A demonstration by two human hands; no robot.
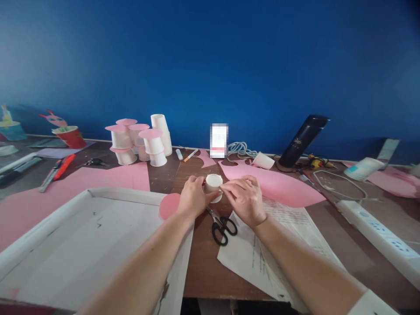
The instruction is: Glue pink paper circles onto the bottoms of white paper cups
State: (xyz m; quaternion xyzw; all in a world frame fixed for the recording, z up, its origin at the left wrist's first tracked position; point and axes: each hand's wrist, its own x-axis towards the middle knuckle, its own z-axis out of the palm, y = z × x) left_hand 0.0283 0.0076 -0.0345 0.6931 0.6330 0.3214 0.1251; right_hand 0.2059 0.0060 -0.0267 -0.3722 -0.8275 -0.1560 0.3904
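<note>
White cup point(213, 183), frame centre, gripped in the left hand point(193, 196), right hand point(246, 197) at its side, grip unclear.

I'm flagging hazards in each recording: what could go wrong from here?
The scissors lie just in front of the hands, so a wrist could knock them or a fingertip might catch the blades. The white cup in the left hand looks like paper and may dent if squeezed hard. The pink disc sits right by the left wrist, so a sweep of the arm could shift it.
</note>
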